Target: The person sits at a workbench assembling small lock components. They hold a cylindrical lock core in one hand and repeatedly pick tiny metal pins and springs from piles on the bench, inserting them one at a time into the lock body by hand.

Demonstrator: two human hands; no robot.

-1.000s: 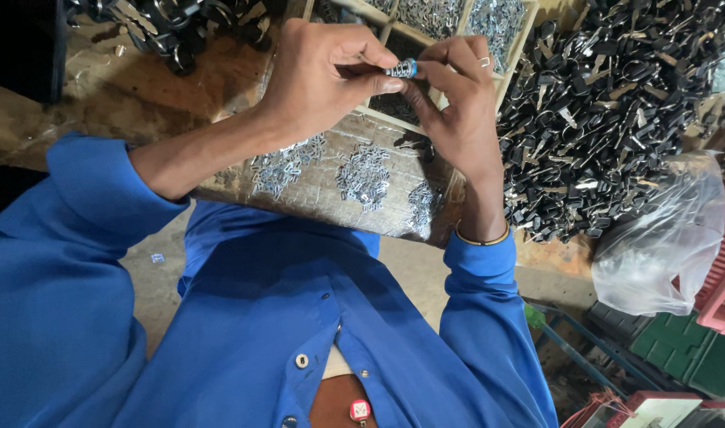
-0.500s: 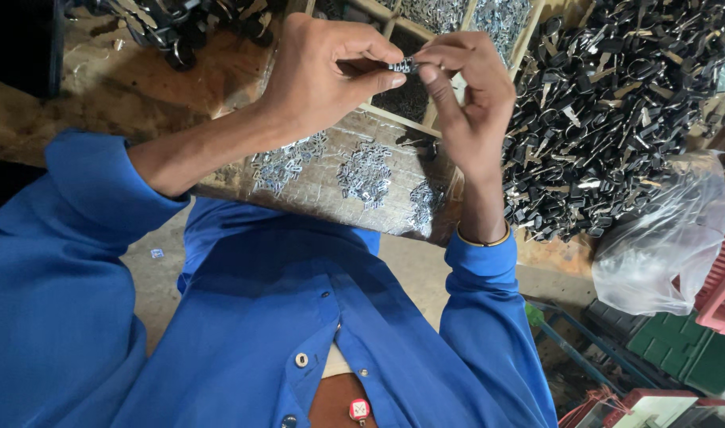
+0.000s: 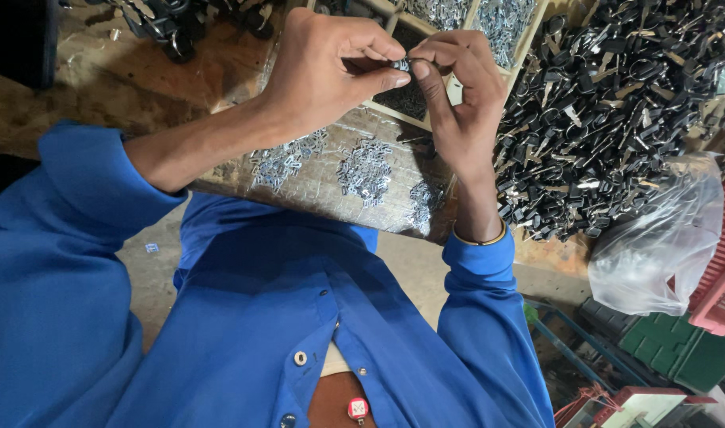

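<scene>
Two hands meet above the desk (image 3: 315, 190): your left hand (image 3: 331, 67) and right hand (image 3: 457, 95) both pinch one small dark part (image 3: 404, 65). Assembly step under way; next, hold alignment and press steadily.

A clear plastic bag (image 3: 656, 246) beside a red crate (image 3: 723, 289)

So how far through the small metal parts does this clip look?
Done: cannot tell; no finished stack is recognisable. In hand: left hand and right hand pinch one small dark part together above the bench. Left: three loose clusters of silvery clips on the worktop, and a big heap of dark pieces to the right.
</scene>
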